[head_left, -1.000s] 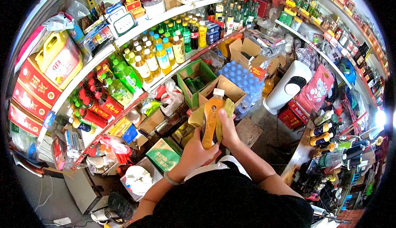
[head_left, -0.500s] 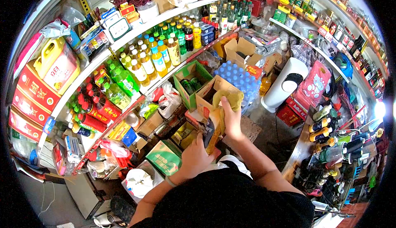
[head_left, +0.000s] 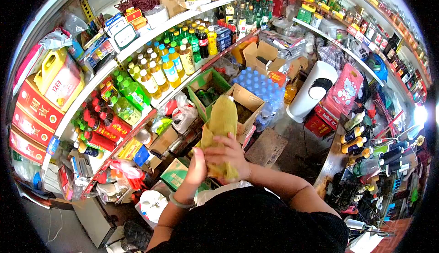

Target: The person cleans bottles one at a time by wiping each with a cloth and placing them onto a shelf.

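Note:
A yellowish cloth (head_left: 222, 118) is spread over the bottle in front of my body, and only a bit of the white cap (head_left: 230, 98) shows at its top. My right hand (head_left: 227, 156) lies across the cloth with its fingers wrapped over it. At the lower left side of the cloth is my left hand (head_left: 196, 167), thumb up; its fingers are partly hidden. Just beyond stand an open green carton (head_left: 208, 87) with dark bottles inside and an open brown carton (head_left: 247, 98).
Drink bottles (head_left: 157, 72) line the curved shelf at left. Blue-capped bottles (head_left: 260, 86) in plastic wrap stand past the cartons. A white rounded appliance (head_left: 313, 90) is at right, beside red boxes (head_left: 321, 124). Thread spools and bottles (head_left: 356, 141) crowd the right-hand table.
The cloth was beside the orange bottle and now covers it. My right hand has moved left and down onto the cloth, and my left hand has shifted slightly left. The view has turned a little.

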Demonstrator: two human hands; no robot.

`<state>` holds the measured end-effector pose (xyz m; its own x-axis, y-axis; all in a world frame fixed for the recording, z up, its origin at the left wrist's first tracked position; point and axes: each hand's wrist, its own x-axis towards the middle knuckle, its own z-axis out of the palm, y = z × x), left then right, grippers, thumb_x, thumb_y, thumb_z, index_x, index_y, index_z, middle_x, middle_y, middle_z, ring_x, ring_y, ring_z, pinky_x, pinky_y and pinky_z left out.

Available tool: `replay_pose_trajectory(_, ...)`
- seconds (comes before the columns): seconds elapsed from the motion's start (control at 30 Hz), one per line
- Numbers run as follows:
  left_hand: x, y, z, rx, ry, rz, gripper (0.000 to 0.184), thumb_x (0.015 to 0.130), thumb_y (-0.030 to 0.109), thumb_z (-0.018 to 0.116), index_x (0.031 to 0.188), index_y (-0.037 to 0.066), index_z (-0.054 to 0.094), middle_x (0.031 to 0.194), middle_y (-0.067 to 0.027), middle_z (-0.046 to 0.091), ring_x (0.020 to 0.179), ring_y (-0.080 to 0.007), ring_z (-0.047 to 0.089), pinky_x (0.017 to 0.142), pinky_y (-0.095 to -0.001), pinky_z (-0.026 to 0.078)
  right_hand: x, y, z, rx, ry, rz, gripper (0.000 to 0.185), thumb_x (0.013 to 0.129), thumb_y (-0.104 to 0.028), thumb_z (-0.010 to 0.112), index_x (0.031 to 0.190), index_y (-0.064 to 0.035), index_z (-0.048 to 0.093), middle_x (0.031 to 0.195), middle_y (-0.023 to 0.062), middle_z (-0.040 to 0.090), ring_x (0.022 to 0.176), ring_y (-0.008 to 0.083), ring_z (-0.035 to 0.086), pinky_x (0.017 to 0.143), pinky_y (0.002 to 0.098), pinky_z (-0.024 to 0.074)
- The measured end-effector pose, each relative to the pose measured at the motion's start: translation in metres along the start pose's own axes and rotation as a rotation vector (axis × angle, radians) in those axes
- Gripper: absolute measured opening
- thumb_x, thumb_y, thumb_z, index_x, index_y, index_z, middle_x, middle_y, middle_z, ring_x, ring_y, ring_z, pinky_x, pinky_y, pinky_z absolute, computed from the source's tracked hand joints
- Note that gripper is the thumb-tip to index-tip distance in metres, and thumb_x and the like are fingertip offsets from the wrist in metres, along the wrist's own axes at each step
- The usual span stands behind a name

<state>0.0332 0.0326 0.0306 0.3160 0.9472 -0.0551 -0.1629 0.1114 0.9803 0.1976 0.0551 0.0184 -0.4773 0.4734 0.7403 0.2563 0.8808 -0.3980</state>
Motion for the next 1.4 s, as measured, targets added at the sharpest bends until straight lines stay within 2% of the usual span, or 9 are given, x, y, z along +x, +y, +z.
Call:
replay_pose_trajectory(0.17,-0.002,0.017,0.004,-0.107,-0.088,0.025,0.091,0.086,0.071,0.009,0.135,0.0,0.037,0.127,-0.0123,0.051,0.113,-0.0236,0.052,0.093,-0.0339,0.045,-0.009,0.011,-0.006,-0.333,-0.023,-0.404,0.044,0.081,-0.038,0.051,0.119,-0.019,0.058,0.126,0.0033,0.055,0.126,0.0278,0.042,0.109,0.0519,0.0148)
replay_pose_trajectory(0.33,-0.014,-0.002,0.001,0.395,-0.122,0.224,0.075,0.091,0.058,0.033,0.132,-0.005,0.033,0.109,-0.02,0.058,0.097,-0.025,0.059,0.083,-0.0365,0.046,0.026,0.029,-0.051,-0.356,0.113,-0.154,0.034,0.084,-0.022,0.049,0.116,-0.0162,0.059,0.124,0.0062,0.055,0.123,0.0288,0.044,0.107,0.0544,0.0184)
replay_pose_trajectory(0.53,-0.018,0.031,0.023,0.654,-0.102,0.143,0.07,0.081,0.05,0.058,0.122,-0.003,0.038,0.096,-0.0255,0.06,0.09,-0.0451,0.058,0.075,-0.0448,0.047,0.055,0.014,-0.054,0.672,0.597,0.625,0.044,0.096,-0.037,0.04,0.115,0.0005,0.051,0.109,0.011,0.057,0.101,0.0209,0.056,0.088,0.0302,0.0443)
replay_pose_trajectory(0.67,-0.017,0.028,0.022,0.74,-0.071,0.151,0.073,0.084,0.054,0.053,0.124,-0.004,0.036,0.093,-0.0285,0.059,0.087,-0.0462,0.058,0.073,-0.0469,0.047,0.046,0.025,-0.04,1.245,0.791,0.897,0.055,0.094,-0.05,0.037,0.118,-0.0024,0.051,0.102,0.0137,0.061,0.088,0.0244,0.062,0.08,0.0363,0.0505)
replay_pose_trajectory(0.8,-0.017,0.019,0.028,0.645,0.051,0.227,0.068,0.089,0.049,0.046,0.126,-0.006,0.033,0.087,-0.0292,0.059,0.081,-0.0468,0.058,0.071,-0.0479,0.047,0.035,-0.002,-0.017,1.545,0.518,0.966,0.06,0.094,-0.056,0.033,0.119,-0.0048,0.052,0.104,0.0097,0.06,0.091,0.0205,0.06,0.083,0.0336,0.0486)
replay_pose_trajectory(0.9,-0.012,0.031,0.028,0.782,0.238,0.168,0.062,0.094,0.044,0.036,0.129,-0.007,0.032,0.087,-0.028,0.058,0.077,-0.0448,0.058,0.071,-0.049,0.046,0.021,-0.012,0.015,1.111,0.479,1.015,0.055,0.095,-0.048,0.042,0.124,-0.0021,0.048,0.113,0.0075,0.057,0.104,0.0169,0.053,0.09,0.0306,0.0431)
replay_pose_trajectory(1.07,-0.001,0.025,0.016,1.022,0.423,0.468,0.056,0.093,0.024,0.043,0.139,-0.003,0.027,0.146,-0.025,0.015,0.136,-0.0381,0.016,0.111,-0.0441,0.013,0.026,-0.025,0.015,0.938,0.435,0.838,0.039,0.087,-0.02,0.061,0.12,-0.004,0.048,0.106,0.0041,0.057,0.096,0.0139,0.054,0.082,0.0293,0.0454)
replay_pose_trajectory(1.27,0.007,0.023,0.017,0.651,0.29,0.591,0.073,0.084,0.016,0.061,0.14,-0.006,0.02,0.14,-0.026,0.025,0.13,-0.0354,0.028,0.108,-0.0426,0.021,0.029,-0.003,0.011,0.876,0.37,0.834,0.047,0.077,-0.016,0.07,0.116,-0.0044,0.046,0.099,0.0034,0.059,0.086,0.0133,0.058,0.073,0.0298,0.0489)
replay_pose_trajectory(1.4,0.009,0.041,0.029,0.288,0.41,0.451,0.076,0.072,0.003,0.074,0.131,-0.003,0.027,0.121,-0.0139,0.046,0.112,-0.0207,0.048,0.096,-0.0351,0.039,0.017,-0.008,0.011,-0.005,0.167,0.55,0.071,0.067,-0.023,0.079,0.122,-0.004,0.04,0.11,0.0178,0.057,0.097,0.0329,0.06,0.081,0.0388,0.0487)
